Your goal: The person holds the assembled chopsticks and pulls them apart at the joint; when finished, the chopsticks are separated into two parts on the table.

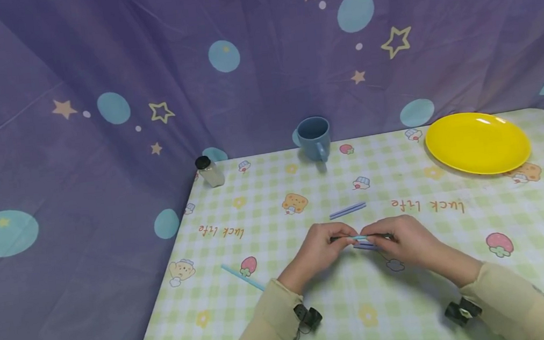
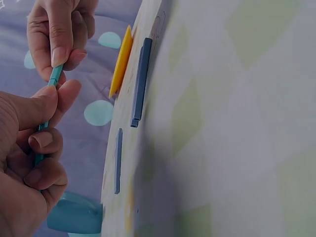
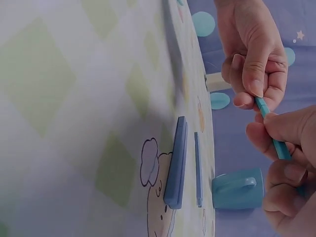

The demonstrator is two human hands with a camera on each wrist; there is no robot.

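Both hands hold one slim teal stick just above the table, with a seam across it between the fingertips. My left hand [image 1: 324, 245] pinches one end between thumb and fingers. The other end is gripped by my right hand [image 1: 406, 240], its fingers curled round it. In the right wrist view the teal stick [image 3: 281, 148] runs into the right palm, where part of it is hidden. A pair of blue-violet sticks [image 1: 366, 246] lies below the hands, partly covered by the right one. Beyond the hands lies another blue-violet pair [image 1: 347, 210], side by side.
A light blue stick [image 1: 241, 276] lies at the left, one end behind the left sleeve. At the back stand a blue mug [image 1: 314, 139] and a dark-lidded shaker jar [image 1: 211, 174]. A yellow plate [image 1: 478, 144] sits at the back right. Behind the table hangs a purple curtain [image 1: 265, 95].
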